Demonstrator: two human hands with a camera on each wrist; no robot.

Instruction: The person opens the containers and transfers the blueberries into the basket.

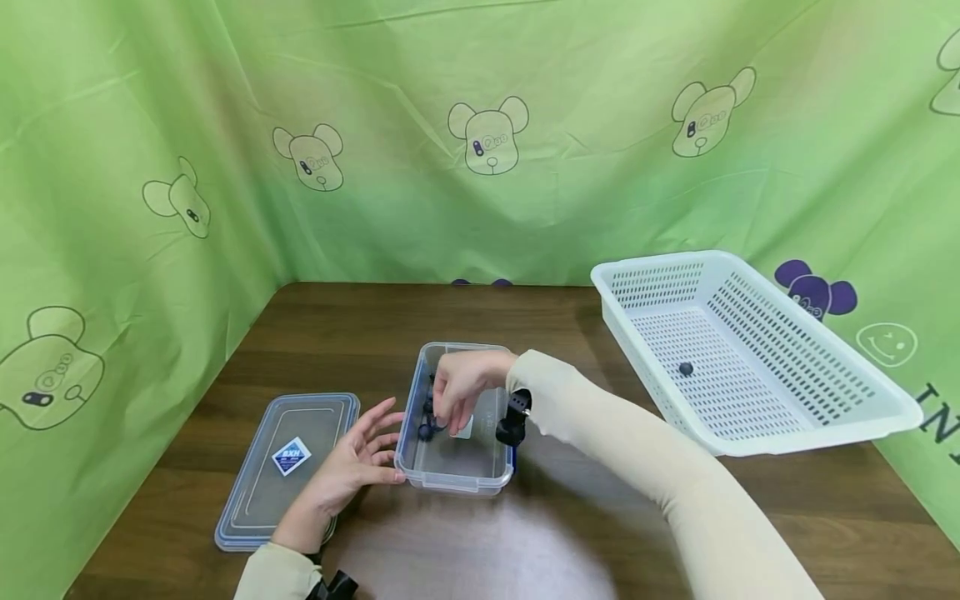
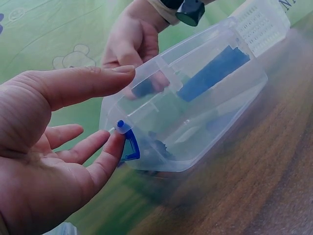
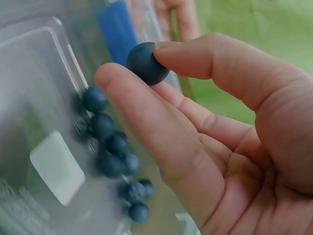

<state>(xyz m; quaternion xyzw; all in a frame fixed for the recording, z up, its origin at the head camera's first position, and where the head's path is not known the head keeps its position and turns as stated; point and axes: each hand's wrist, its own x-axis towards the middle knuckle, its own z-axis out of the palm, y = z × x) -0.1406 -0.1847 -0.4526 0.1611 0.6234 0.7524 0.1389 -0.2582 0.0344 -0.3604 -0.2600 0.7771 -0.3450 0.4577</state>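
My right hand (image 1: 467,390) reaches down into a clear plastic container (image 1: 461,482). Between thumb and forefinger it pinches a round blueberry (image 3: 147,63), seen large in the right wrist view. Several more blueberries (image 3: 102,126) lie in a row along one side of the container floor, beside a pale rectangular label (image 3: 57,167). My left hand (image 1: 356,468) is at the container's left side, fingers spread and loosely extended. In the left wrist view its fingertips are right at a blue clip (image 2: 131,147) on the wall, with the thumb near the rim.
A clear lid with a blue edge (image 1: 273,508) lies on the wooden table (image 1: 442,550) left of the container. To the right stands a large white perforated basket (image 1: 637,342) with a single blueberry (image 1: 686,368) on its floor. A green printed cloth (image 1: 390,225) hangs behind.
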